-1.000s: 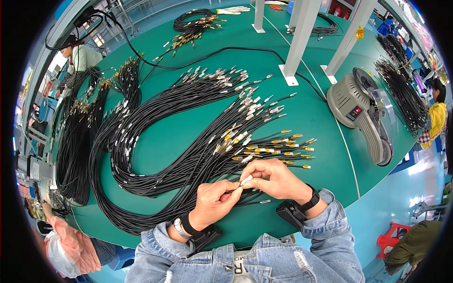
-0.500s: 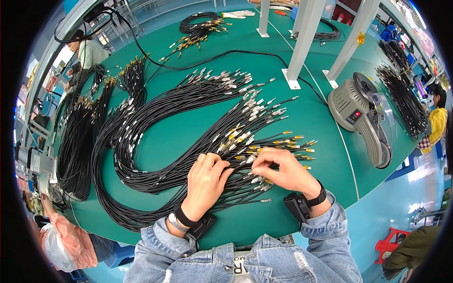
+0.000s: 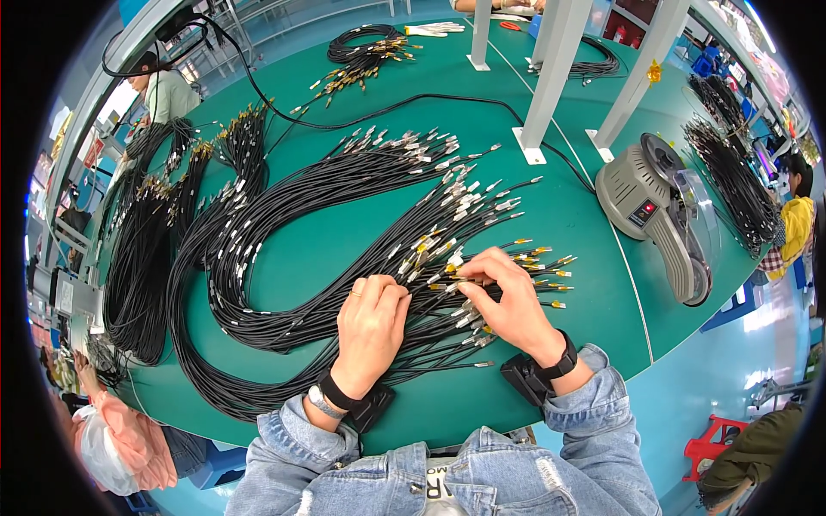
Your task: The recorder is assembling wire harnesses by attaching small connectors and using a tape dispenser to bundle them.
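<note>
A thick bundle of black cables (image 3: 284,327) curves across the green table, with metal-tipped, white- and yellow-tagged ends fanned out before me. My left hand (image 3: 370,325) is closed over the near strands, thumb and fingers pinched on a black cable; the exact grip is partly hidden. To its right, my right hand (image 3: 509,303) pinches a tagged cable end beside a yellow tag (image 3: 452,265). Yellow-tagged connector ends (image 3: 540,265) spread out beyond my right fingers. White-tagged ends (image 3: 465,199) of another part of the bundle lie farther back.
A grey tape dispenser (image 3: 650,206) stands at the right, near white upright posts (image 3: 540,107). More cable bundles hang at the left table edge (image 3: 138,267) and lie at the far right (image 3: 731,172). A coiled bundle (image 3: 366,47) and white gloves (image 3: 434,28) lie at the back. Other people sit around.
My right hand has moved slightly away from me and left, its fingertips now by a yellow tag. My left hand has shifted slightly, its thumb drawn in against the fingers.
</note>
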`<state>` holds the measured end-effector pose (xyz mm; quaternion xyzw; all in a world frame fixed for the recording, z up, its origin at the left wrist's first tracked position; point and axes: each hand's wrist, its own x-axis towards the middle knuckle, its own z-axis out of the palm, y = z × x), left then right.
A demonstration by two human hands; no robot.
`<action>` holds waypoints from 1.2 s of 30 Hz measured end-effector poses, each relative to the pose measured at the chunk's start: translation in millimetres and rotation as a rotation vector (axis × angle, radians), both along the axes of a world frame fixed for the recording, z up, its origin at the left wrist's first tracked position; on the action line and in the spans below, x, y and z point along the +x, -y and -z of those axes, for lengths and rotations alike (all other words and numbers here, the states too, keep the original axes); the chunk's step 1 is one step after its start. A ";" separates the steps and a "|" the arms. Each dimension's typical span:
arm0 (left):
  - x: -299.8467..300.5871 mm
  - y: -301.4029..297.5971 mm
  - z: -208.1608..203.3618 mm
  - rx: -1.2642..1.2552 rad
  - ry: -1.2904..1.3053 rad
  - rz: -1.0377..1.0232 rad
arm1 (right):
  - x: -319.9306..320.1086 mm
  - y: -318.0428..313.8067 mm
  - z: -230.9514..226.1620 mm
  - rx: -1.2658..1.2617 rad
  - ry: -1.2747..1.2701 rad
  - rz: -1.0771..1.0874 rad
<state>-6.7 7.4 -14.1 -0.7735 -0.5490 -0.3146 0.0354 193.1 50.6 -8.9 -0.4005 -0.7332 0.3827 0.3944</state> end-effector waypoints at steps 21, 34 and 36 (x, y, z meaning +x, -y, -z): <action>22.0 1.4 -13.3 -0.182 0.411 0.245 | 12.8 5.3 -13.6 -0.412 -0.306 -0.132; 34.2 -0.4 -11.7 -0.016 0.375 0.216 | 13.7 4.4 -11.9 -0.461 -0.385 -0.116; 35.0 -0.5 -12.3 -0.020 0.380 0.214 | 14.6 4.2 -11.9 -0.465 -0.364 -0.110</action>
